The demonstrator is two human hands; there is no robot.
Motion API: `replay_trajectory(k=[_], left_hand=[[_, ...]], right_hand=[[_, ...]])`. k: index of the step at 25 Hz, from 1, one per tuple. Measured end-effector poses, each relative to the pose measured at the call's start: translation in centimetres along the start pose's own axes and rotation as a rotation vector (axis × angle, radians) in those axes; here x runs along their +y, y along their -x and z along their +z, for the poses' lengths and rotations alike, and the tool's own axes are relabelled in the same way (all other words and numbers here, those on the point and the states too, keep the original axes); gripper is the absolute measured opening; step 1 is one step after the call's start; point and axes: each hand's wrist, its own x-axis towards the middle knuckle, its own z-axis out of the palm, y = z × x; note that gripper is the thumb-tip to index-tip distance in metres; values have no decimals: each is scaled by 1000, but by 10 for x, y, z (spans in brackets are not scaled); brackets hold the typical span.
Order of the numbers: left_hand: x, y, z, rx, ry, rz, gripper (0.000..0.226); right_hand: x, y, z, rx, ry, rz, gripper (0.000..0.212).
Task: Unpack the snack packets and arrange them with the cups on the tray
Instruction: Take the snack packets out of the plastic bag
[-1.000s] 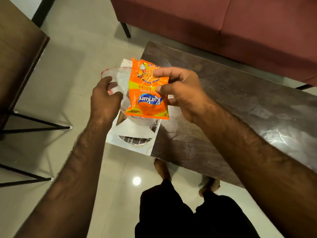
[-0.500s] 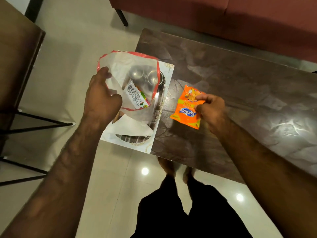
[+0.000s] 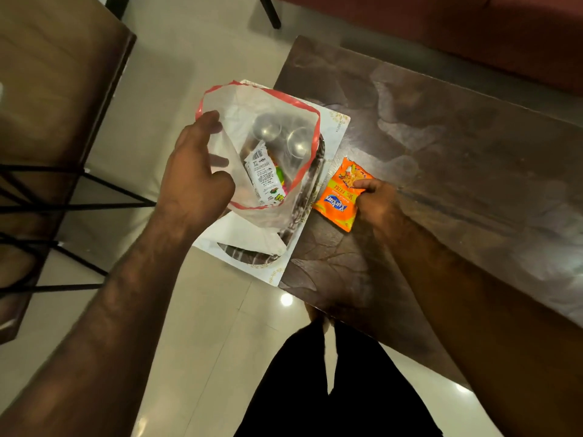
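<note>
Standing at the near edge of the dark table point(image 3: 441, 171), the person has black shorts point(image 3: 331, 389) at the bottom of view, with pale floor tiles point(image 3: 220, 342) open to the left of them. The left hand point(image 3: 195, 181) is raised over the table's left end and grips the rim of a clear plastic bag point(image 3: 252, 121) with a red edge, fingers curled into the plastic so the mouth gapes wide. Inside the bag lies a white snack packet point(image 3: 263, 176) with green and pink print, tilted against the near side. The right hand point(image 3: 375, 200) is low on the table, fingertips pinched on the right edge of an orange snack packet point(image 3: 339, 195) that lies flat on the tabletop, just beside the right border of the tray point(image 3: 334, 127). The tray is white with a dark patterned middle and sits at the table's left end, its left part overhanging the edge above the floor. Two shiny metal cups point(image 3: 280, 134) show through the bag, blurred by the plastic, so I cannot tell whether they sit inside the bag or on the tray beneath. To the right of the orange packet the tabletop is bare all the way across. At far left stands a brown piece of furniture point(image 3: 56, 74) on black metal legs, with floor between it and the table, and a dark red sofa point(image 3: 441, 26) runs along the far side
</note>
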Motion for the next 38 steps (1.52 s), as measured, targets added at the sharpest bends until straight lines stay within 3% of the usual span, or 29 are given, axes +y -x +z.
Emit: replay_trajectory(k=[5,10,12,16,18,20,23,26,29,34,38], left_hand=[[3,2,-2,6,-35,-34,90],[8,3,-2,-25,-62,-16,96],[8,3,-1,-37,-75,1,96],[8,6,-1,-68,-49,16,97],[8,10,-4,-86,-44,46,96],[8,13,-10,-104,-18,66,94],[5,19,-22,-140,62,104,87],[-3,23,-30,-167,103,123,87],[-18,22,-41,-208,115,159,93],[-45,17,-55,-322,110,173,93],[-58,11,-64,-340,145,214,90]], right_hand=[[-2,-10,2,-152,169,-44,48],[-44,38,-8,95,192,-259,42],[-74,74,-18,98,90,-372,42],[-142,160,-30,-68,6,-712,25],[-168,191,-20,-201,58,-772,27],[-184,205,2,-282,316,-752,31],[-187,198,54,-308,898,-690,30],[-177,170,104,-353,1161,-531,43],[-161,134,144,-354,1258,-364,50],[-135,102,175,-145,1092,-184,67],[-120,92,199,-108,1046,-98,49]])
